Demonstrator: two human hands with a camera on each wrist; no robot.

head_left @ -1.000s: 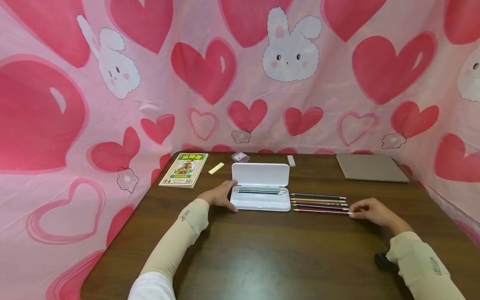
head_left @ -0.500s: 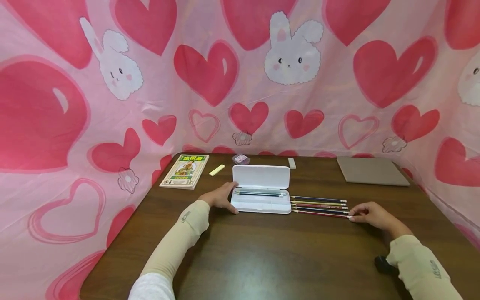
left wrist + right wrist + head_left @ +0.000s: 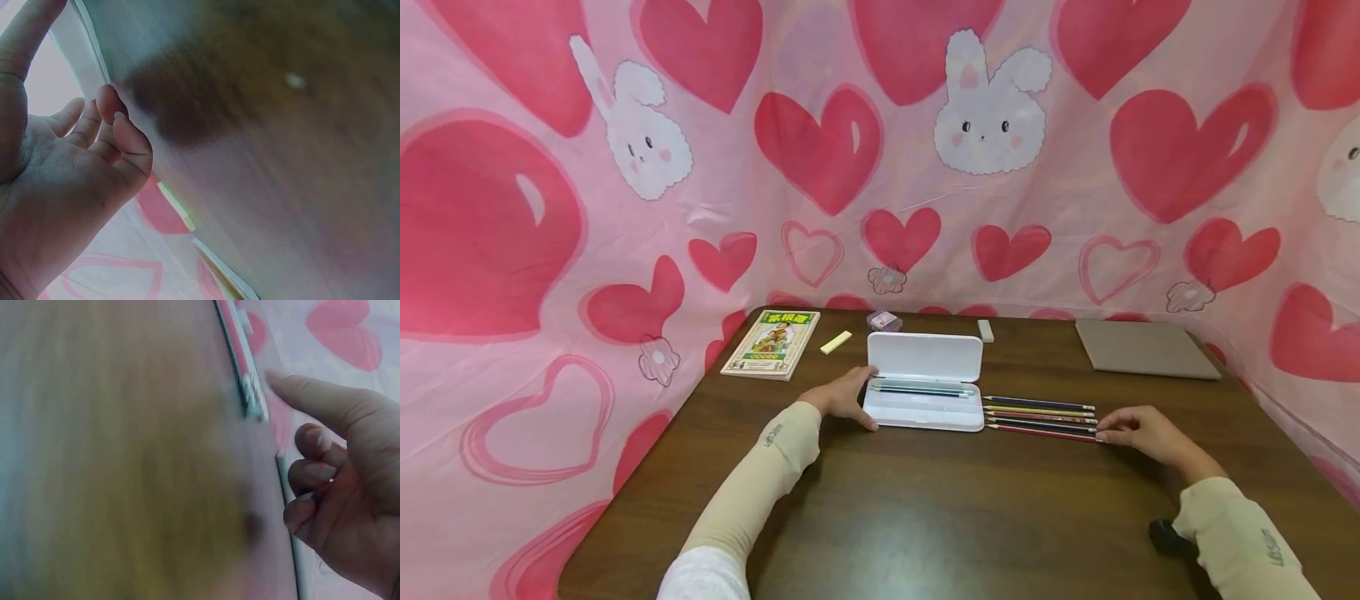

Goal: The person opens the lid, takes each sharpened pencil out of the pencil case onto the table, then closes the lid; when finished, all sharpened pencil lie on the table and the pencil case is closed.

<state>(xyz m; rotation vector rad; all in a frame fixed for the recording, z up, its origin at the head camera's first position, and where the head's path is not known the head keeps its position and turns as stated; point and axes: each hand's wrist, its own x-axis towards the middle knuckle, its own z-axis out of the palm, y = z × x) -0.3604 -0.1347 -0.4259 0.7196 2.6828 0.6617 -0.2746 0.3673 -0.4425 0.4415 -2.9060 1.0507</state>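
Book, erasers, possibly laptop lie behind.

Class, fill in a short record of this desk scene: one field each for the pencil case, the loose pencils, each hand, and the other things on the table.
pencil case: white pencil case, lid open, pencils inside
loose pencils: row of loose pencils lying side by side on the table, right of the case
left hand: left hand rests against the case's left end, fingers relaxed
right hand: right hand at the eraser ends of the pencils, fingertips at the nearest one
other things: book, yellow eraser, white eraser, grey folder
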